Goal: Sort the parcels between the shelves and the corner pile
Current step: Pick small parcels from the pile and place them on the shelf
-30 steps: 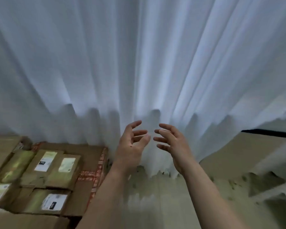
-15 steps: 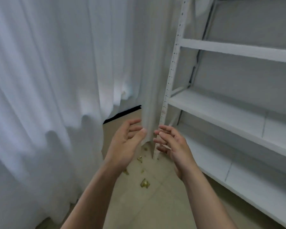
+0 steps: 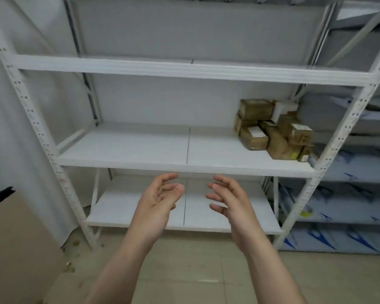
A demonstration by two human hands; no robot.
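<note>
Hovering before the middle shelf (image 3: 140, 150), the left hand (image 3: 160, 202) and right hand (image 3: 230, 200) are empty with loose fingers, and the parcels (image 3: 272, 132) heaped at that shelf's right end could tumble if a low one gets pulled.

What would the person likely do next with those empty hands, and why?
Probably reach up and right for one of the parcels heaped at the right end of the middle shelf. The left hand and right hand are open and hold nothing, and those are the only parcels in view.
</note>
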